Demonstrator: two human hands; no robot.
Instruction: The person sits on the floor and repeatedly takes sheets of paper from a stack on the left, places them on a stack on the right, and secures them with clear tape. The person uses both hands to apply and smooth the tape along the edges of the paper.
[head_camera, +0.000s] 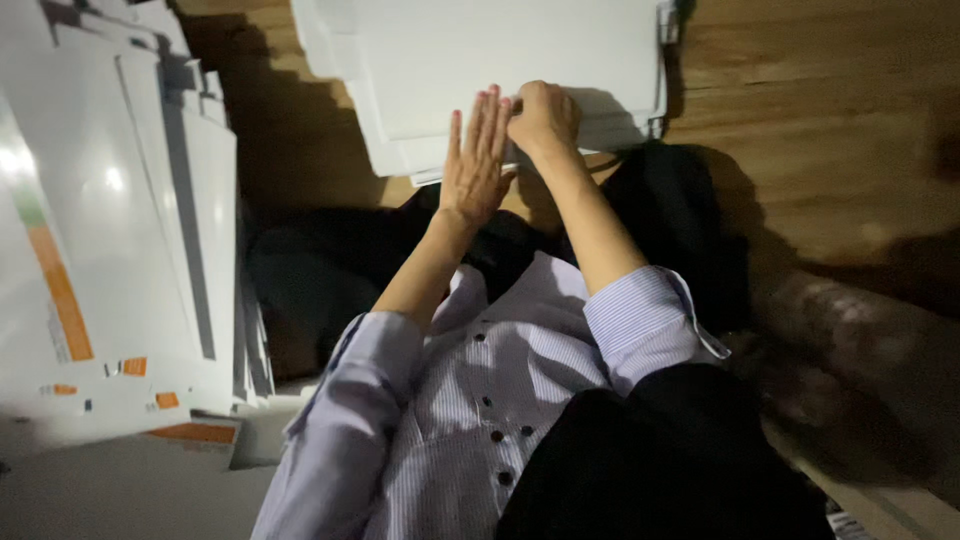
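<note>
A stack of white sheets (500, 60) lies on the wooden surface (820, 120), and both hands meet at its near edge. The left hand (474, 165) lies flat with fingers straight and together on the stack, while the right hand (543, 118), touching it, is curled with fingertips pinching the sheets' edge. To the left, well apart, stand more white flat boards with orange marks (110, 250).

The white sheets (500, 60) are cut off by the top edge. The right hand (543, 118) hides its own fingertips; grip undeterminable.
</note>
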